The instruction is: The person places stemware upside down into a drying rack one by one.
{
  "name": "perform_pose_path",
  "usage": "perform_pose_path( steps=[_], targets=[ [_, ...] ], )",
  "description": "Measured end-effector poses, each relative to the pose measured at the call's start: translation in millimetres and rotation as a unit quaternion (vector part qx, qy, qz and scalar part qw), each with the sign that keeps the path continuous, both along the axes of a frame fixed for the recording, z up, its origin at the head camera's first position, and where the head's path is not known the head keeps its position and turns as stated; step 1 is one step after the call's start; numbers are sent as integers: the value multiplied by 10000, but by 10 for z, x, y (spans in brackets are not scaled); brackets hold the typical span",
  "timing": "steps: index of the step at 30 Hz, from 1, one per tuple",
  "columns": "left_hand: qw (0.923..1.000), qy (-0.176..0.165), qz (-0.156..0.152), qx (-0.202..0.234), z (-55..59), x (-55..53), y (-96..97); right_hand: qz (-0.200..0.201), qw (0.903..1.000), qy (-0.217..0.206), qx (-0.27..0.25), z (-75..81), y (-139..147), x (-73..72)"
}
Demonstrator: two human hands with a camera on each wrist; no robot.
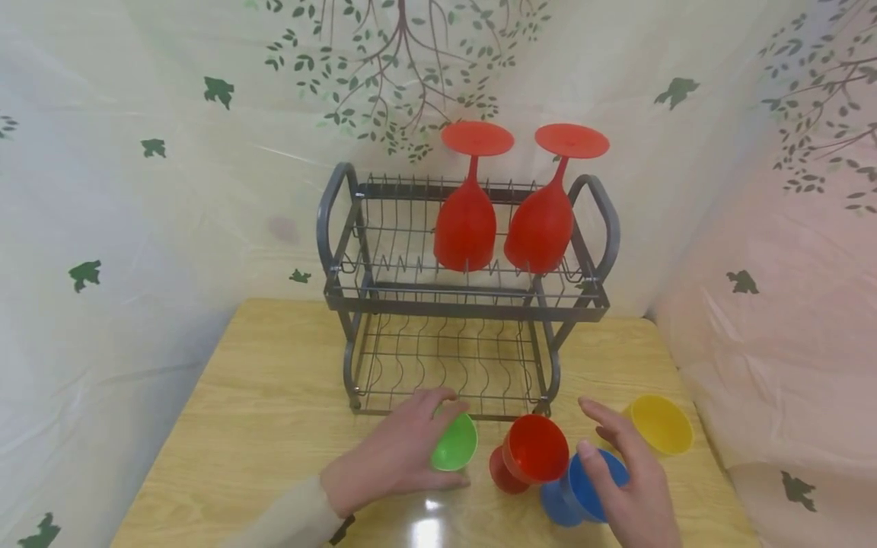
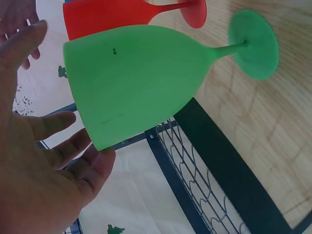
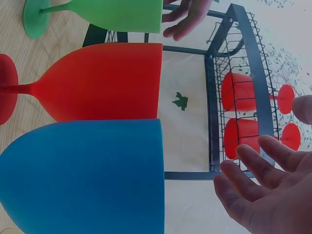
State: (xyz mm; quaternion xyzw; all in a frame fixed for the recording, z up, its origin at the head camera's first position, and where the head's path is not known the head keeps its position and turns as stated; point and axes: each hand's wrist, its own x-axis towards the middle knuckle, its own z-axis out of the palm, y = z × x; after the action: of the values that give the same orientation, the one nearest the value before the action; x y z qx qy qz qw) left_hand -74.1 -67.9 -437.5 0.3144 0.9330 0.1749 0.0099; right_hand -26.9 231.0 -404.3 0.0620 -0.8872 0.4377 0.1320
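My left hand (image 1: pixel 400 453) reaches around the rim of a green plastic goblet (image 2: pixel 131 83) with its fingers spread. In the left wrist view the fingertips are right at the rim and the thumb stands off from it. The goblet stands upright on the table. Beside it stands a red goblet (image 1: pixel 537 450), then a blue goblet (image 3: pixel 87 175). Over the blue one hovers my right hand (image 1: pixel 637 479), fingers loosely extended and holding nothing. Just beyond that hand is a yellow cup-shaped vessel (image 1: pixel 661 424), its lower part hidden.
A dark two-tier dish rack (image 1: pixel 466 310) stands behind the goblets. On its upper tier, two red goblets rest upside down, one upright (image 1: pixel 466 228) and one tilted (image 1: pixel 541 224). A leaf-patterned curtain (image 1: pixel 171 228) surrounds the wooden table (image 1: pixel 274 365).
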Motion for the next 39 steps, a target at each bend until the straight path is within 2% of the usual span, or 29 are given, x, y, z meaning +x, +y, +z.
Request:
perform_pose_path(
  steps=[7, 17, 21, 29, 35, 39],
  targets=[
    [9985, 211, -65, -495, 15, -48, 70, 22, 10000, 25, -68, -26, 1, 2],
    [9978, 261, -86, -605, 33, -68, 46, 62, 9998, 83, -165, -52, -9, -4],
    [9987, 258, -58, -446, 48, -36, -6, 84, 9997, 92, -218, -52, -12, 3],
    [9996, -165, 240, -34, 119, 46, -109, 33, 9999, -39, -104, -45, -22, 8],
    [9954, -586, 589, 476, 195, 83, -210, 114, 9996, 89, -224, -61, -38, 3],
    [9927, -647, 757, 679, 239, 107, -302, 156, 9995, 97, -270, -63, -53, 0]
  ],
)
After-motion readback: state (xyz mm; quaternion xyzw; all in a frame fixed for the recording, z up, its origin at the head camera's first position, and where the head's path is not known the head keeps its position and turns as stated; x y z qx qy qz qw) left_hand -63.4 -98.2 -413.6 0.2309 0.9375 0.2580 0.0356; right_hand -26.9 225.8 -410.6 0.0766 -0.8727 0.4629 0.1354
